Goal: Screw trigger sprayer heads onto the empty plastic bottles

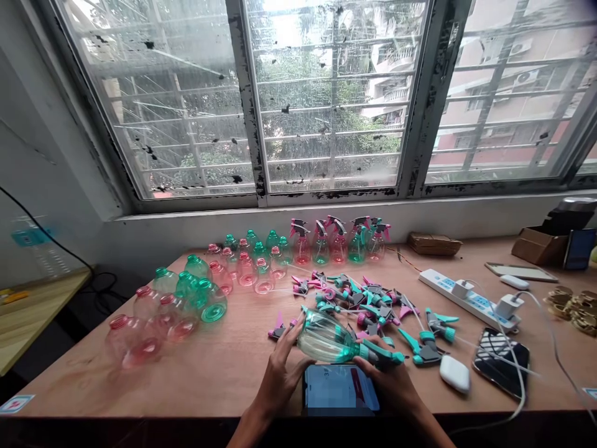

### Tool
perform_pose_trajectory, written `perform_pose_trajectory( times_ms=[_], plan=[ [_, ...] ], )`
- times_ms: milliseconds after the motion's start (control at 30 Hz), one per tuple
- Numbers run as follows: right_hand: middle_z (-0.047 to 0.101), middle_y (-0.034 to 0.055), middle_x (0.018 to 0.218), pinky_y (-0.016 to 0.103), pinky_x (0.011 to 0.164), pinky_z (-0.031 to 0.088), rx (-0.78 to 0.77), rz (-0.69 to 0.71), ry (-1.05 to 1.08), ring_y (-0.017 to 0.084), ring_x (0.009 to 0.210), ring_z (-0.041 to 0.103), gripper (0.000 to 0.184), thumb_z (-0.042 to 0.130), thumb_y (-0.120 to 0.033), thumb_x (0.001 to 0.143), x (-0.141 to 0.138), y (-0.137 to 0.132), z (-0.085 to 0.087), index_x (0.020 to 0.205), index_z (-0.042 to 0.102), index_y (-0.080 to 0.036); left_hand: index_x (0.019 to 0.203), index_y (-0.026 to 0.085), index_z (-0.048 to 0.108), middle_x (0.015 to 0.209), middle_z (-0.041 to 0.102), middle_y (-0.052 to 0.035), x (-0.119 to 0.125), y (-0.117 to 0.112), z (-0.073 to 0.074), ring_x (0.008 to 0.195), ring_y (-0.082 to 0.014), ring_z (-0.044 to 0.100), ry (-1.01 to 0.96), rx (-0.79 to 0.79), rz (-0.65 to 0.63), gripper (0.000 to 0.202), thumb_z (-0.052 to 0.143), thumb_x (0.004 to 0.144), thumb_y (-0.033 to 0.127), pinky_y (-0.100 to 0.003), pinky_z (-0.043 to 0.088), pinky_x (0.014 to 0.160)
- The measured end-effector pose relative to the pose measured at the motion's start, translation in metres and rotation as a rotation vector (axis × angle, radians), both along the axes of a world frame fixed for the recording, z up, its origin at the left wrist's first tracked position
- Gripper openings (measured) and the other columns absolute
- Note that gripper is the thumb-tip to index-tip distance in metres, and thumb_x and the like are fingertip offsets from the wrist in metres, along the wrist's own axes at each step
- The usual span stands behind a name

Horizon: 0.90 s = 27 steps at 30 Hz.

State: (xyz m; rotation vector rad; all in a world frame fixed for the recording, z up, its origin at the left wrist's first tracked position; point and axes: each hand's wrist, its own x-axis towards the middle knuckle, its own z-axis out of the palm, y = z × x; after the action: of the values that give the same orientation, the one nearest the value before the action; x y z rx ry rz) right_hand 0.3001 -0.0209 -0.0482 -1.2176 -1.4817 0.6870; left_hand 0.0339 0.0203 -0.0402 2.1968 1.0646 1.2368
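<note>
Left hand (284,362): bare, slender
Right hand (390,374): bare, partly hidden
Left forearm (253,424): bare, slim
Right forearm (423,420): bare, slim

Bright backlight from the windows (333,93) (foreground dimmer).

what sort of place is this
Likely a small indoor assembly workspace: bottles without spray tops stand on a table by a barred window, near a pile of loose spray heads.

Glossy clear plastic bottle (324,336), matt wood-look table (219,379)
</note>
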Motion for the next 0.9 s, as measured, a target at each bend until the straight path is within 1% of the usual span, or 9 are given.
perform_pose_trajectory(
  times_ms=[67,167,267,367,467,600,733,833,900],
  plan=[
    [0.074,0.0002,0.082,0.029,0.068,0.059,0.023,0.02,0.008,0.024,0.075,0.072,0.016,0.071,-0.039,0.081,-0.001,-0.0004,0.0031,0.092,0.07,-0.026,0.139,0.026,0.052,0.145,0.058,-0.0131,-0.001,-0.0005,-0.0003,0.142,-0.0362,0.044,-0.005,-0.008,0.004,0.06,0.074,0.086,0.04,-0.056,0.039,0.115],
    [0.075,0.0003,0.083,0.028,0.069,0.059,0.054,0.016,0.001,0.024,0.078,0.072,0.017,0.073,-0.036,0.079,-0.0021,-0.0007,0.0065,0.093,0.07,-0.026,0.135,0.023,0.054,0.146,0.056,-0.0161,-0.001,-0.0021,0.0016,0.14,-0.0372,0.046,-0.009,-0.015,0.001,0.051,0.069,0.09,0.04,-0.056,0.042,0.113],
    [0.074,0.0001,0.081,0.028,0.066,0.059,0.045,0.008,0.017,0.024,0.075,0.071,0.016,0.073,-0.038,0.08,-0.0019,-0.0014,0.0068,0.091,0.07,-0.026,0.143,0.026,0.047,0.152,0.05,-0.0143,0.0012,-0.0039,0.0051,0.143,-0.034,0.043,0.002,-0.007,-0.024,0.052,0.062,0.095,0.037,-0.052,0.041,0.114],
    [0.068,-0.0019,0.074,0.027,0.058,0.056,-0.023,0.018,0.042,0.021,0.065,0.067,0.015,0.07,-0.04,0.082,-0.0015,-0.0032,0.0056,0.088,0.068,-0.026,0.147,0.03,0.042,0.156,0.045,-0.0112,0.0035,-0.004,0.0062,0.146,-0.0308,0.039,0.023,0.003,-0.039,0.051,0.057,0.098,0.033,-0.05,0.039,0.116],
    [0.061,-0.0039,0.066,0.026,0.052,0.052,-0.088,0.017,0.059,0.019,0.057,0.06,0.017,0.068,-0.042,0.083,-0.0015,-0.0044,0.0052,0.084,0.066,-0.026,0.147,0.031,0.04,0.155,0.046,-0.0108,0.0042,-0.0028,0.0045,0.146,-0.0297,0.038,0.027,-0.001,-0.043,0.052,0.057,0.098,0.03,-0.051,0.038,0.117],
    [0.063,-0.0021,0.071,0.028,0.06,0.051,-0.062,0.023,0.027,0.02,0.066,0.061,0.015,0.069,-0.039,0.082,-0.0009,-0.0031,0.0061,0.085,0.065,-0.025,0.144,0.025,0.041,0.154,0.046,-0.0147,0.0037,-0.0033,0.0048,0.147,-0.0324,0.037,0.017,-0.035,-0.056,0.061,0.07,0.09,0.031,-0.052,0.037,0.117],
    [0.058,-0.0032,0.07,0.027,0.06,0.047,-0.077,0.04,0.052,0.019,0.064,0.057,0.016,0.068,-0.041,0.083,-0.0006,-0.0031,0.0075,0.084,0.062,-0.025,0.134,0.023,0.05,0.152,0.049,-0.0161,0.0041,-0.0042,0.0079,0.146,-0.0332,0.038,0.002,-0.058,-0.062,0.049,0.07,0.09,0.03,-0.052,0.037,0.117],
    [0.051,-0.0056,0.063,0.027,0.055,0.044,-0.125,0.07,0.112,0.017,0.057,0.052,0.02,0.067,-0.044,0.085,-0.0017,-0.0052,0.0086,0.083,0.058,-0.026,0.138,0.024,0.047,0.151,0.051,-0.0145,0.0048,-0.0024,0.0072,0.145,-0.0326,0.041,-0.003,-0.052,-0.062,0.053,0.069,0.09,0.029,-0.053,0.036,0.117],
    [0.049,-0.0063,0.062,0.027,0.054,0.043,-0.14,0.085,0.141,0.017,0.054,0.051,0.021,0.067,-0.045,0.085,-0.0023,-0.0065,0.0089,0.085,0.058,-0.026,0.138,0.025,0.048,0.15,0.052,-0.0133,0.005,-0.0008,0.006,0.144,-0.032,0.041,-0.009,-0.049,-0.058,0.049,0.065,0.092,0.026,-0.053,0.035,0.118]
  ],
)
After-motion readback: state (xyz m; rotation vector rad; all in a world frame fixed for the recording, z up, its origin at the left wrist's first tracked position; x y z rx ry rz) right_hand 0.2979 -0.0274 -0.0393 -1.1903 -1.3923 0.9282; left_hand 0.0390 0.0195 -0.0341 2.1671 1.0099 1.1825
